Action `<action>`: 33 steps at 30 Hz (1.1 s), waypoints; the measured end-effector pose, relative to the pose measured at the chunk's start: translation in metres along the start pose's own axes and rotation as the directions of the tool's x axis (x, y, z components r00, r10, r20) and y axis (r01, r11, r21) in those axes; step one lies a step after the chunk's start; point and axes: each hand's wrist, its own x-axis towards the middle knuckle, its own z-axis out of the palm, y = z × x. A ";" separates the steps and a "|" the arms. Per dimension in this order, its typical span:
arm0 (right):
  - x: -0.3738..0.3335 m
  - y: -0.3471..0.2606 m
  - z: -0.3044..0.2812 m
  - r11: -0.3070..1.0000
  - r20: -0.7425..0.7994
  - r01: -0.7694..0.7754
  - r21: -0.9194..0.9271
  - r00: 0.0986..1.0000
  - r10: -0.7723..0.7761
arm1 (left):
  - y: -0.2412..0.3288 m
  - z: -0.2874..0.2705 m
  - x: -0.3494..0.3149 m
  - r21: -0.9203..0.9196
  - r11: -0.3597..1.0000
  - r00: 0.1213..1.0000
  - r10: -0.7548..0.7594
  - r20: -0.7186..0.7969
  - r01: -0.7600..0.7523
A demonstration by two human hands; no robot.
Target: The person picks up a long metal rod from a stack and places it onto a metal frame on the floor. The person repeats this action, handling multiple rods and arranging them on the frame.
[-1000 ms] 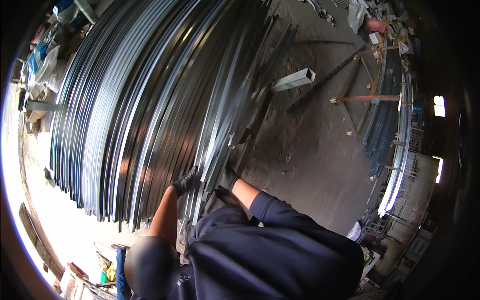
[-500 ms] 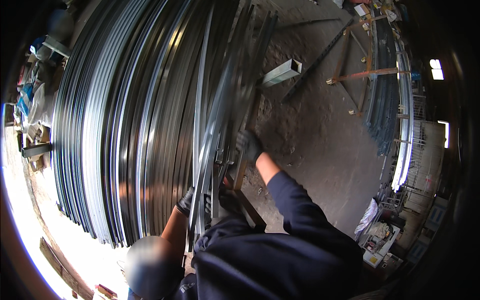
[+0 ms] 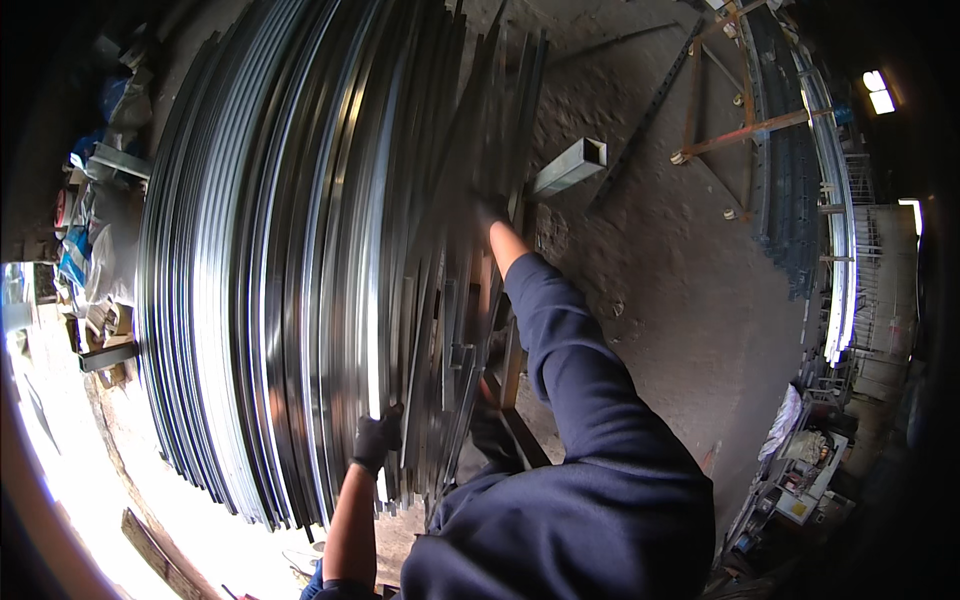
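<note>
Long, shiny steel profiles (image 3: 255,300) lie side by side in a wide stack, running away from me. My left hand (image 3: 378,440), in a dark glove, is closed at the near end of a bright steel profile (image 3: 375,372) on the stack's right part. Farther off, my right hand (image 3: 490,208), also gloved, reaches out to the stack's right edge. Motion and shadow smear its fingers, so its grip does not show. Between my hands, shorter, narrower metal pieces (image 3: 450,345) stick up beside the stack.
A pale square metal tube (image 3: 568,170) juts out right of the stack. Rusty frames (image 3: 745,135) and dark bundled profiles (image 3: 785,210) stand farther right. Bags and clutter (image 3: 100,245) lie along the left. A wooden board (image 3: 160,555) rests at lower left.
My left hand has come slightly nearer with the steel profile, which now lies over the stack instead of slanting at its edge. My right hand has moved farther away along the edge.
</note>
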 end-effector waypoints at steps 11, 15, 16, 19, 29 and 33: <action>-0.044 -0.045 0.026 0.690 -0.266 0.713 0.124 0.694 -0.669 | -0.062 -0.007 -0.019 0.443 0.894 0.889 0.257 -0.380 -0.070; -0.014 -0.100 0.032 0.839 -0.045 0.463 0.286 0.881 -0.471 | -0.040 -0.012 -0.050 0.463 0.886 0.888 0.239 -0.392 -0.035; -0.002 -0.118 0.031 0.870 0.052 0.328 0.369 0.927 -0.371 | -0.036 -0.012 -0.053 0.459 0.888 0.895 0.225 -0.386 -0.025; 0.020 -0.163 0.041 0.736 0.341 -0.132 0.664 0.930 -0.141 | -0.038 -0.012 -0.057 0.457 0.888 0.901 0.239 -0.362 -0.051; 0.054 -0.280 0.041 0.361 0.509 -0.401 0.842 0.812 -0.286 | -0.061 -0.009 -0.035 0.277 0.959 0.950 0.036 -0.309 0.054; 0.061 -0.289 0.046 0.569 0.352 -0.181 0.802 0.913 -0.206 | -0.063 -0.016 -0.026 0.224 0.971 0.961 -0.023 -0.276 0.088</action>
